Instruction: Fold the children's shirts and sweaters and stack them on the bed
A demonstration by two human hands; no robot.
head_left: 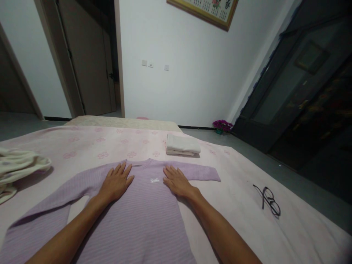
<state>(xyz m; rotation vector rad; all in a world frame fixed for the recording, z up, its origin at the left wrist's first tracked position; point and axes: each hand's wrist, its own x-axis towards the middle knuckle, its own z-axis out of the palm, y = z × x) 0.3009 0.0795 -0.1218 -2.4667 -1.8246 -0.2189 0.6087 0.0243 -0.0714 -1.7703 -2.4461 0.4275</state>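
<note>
A lilac ribbed sweater (pixel 143 216) lies flat on the pink flowered bed sheet (pixel 90 146), neck away from me, sleeves spread to both sides. My left hand (pixel 117 182) rests palm down on its left chest, fingers stretched out and slightly apart. My right hand (pixel 177 181) lies flat on the right chest near the shoulder, fingers extended. A small white logo (pixel 154 180) sits between the two hands. Neither hand holds anything.
A folded stack of white and pale pink cloth (pixel 182 145) sits beyond the sweater. A crumpled cream garment (pixel 16 167) lies at the left edge. Black glasses (pixel 268 200) rest on the sheet at right. Grey floor, a dark cabinet and a door lie beyond.
</note>
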